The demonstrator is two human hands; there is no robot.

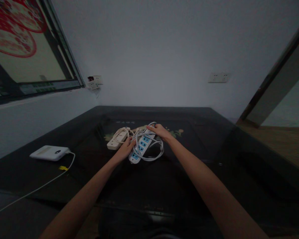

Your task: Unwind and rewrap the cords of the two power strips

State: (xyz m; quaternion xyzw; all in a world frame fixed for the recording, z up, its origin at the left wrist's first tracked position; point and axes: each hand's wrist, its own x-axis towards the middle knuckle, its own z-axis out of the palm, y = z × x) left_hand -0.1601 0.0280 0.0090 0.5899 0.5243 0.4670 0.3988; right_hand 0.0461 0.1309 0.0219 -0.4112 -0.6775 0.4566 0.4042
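A white power strip with blue sockets [141,148] lies on the dark table [214,139], its white cord [156,153] looped loosely around it. My left hand [126,148] rests against the strip's left side, fingers curled on the cord there. My right hand [159,130] grips the far end of the strip and cord. A second, cream power strip [116,140] with its own bundled cord lies just left of the first one, untouched.
A white power bank [49,152] sits at the table's left with a white cable [40,187] running toward the near edge. Wall sockets [218,77] and a loose outlet [94,81] are on the far wall. A window is at left, a doorway at right.
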